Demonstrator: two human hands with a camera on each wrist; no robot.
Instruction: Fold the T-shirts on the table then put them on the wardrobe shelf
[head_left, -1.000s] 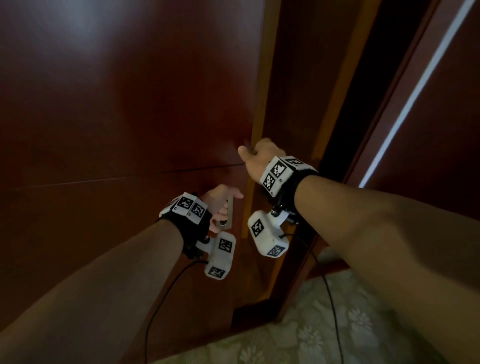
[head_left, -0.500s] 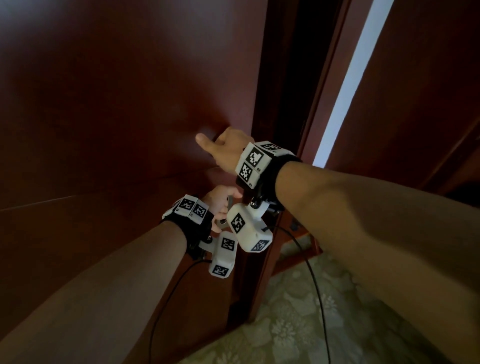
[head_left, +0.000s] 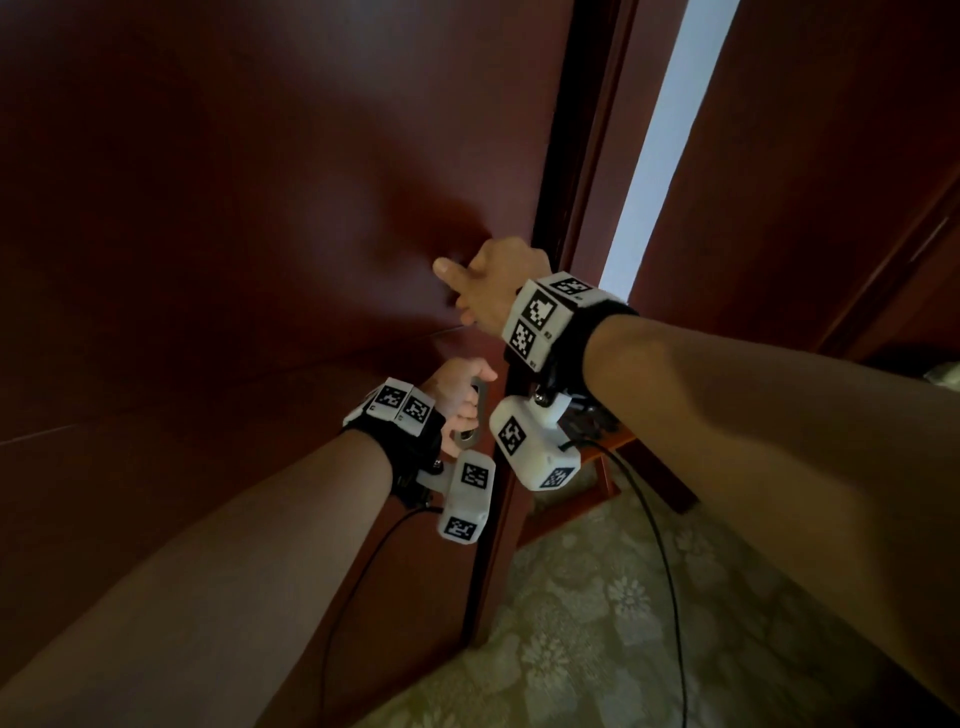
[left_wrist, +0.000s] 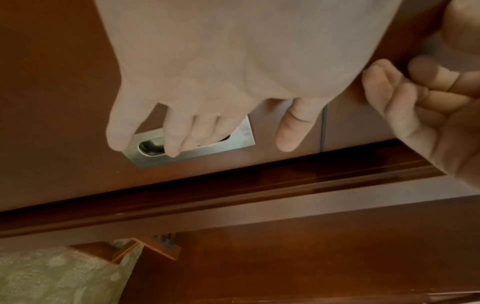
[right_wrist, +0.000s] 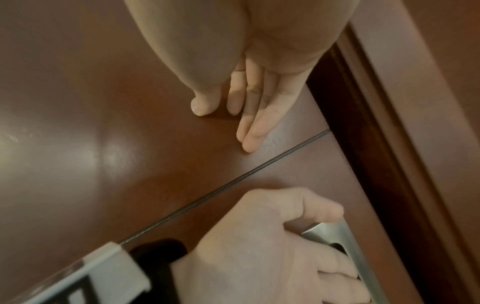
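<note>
Centrally, the left hand (head_left: 457, 392) hooks its curled fingers (left_wrist: 179, 133) into the recessed metal pull handle (left_wrist: 192, 148) set in the dark red-brown sliding wardrobe door (head_left: 234, 208), with the thumb (right_wrist: 322, 209) lying over the upper end of the handle plate. Just above it, the right hand (head_left: 493, 286) lies flat on the same door panel, fingers (right_wrist: 259, 123) straight and held together, thumb (head_left: 449, 270) extended, touching the wood beside the door's edge. To the right of that edge stands a dark wooden frame (head_left: 576, 182), then a narrow bright vertical gap (head_left: 660, 156) and a second wood panel (head_left: 805, 182). Below lies a pale floral-patterned surface (head_left: 597, 623). Each wrist carries a black band with white marker blocks (head_left: 545, 322). T-shirts and wardrobe shelf appear in none of the three views.
</note>
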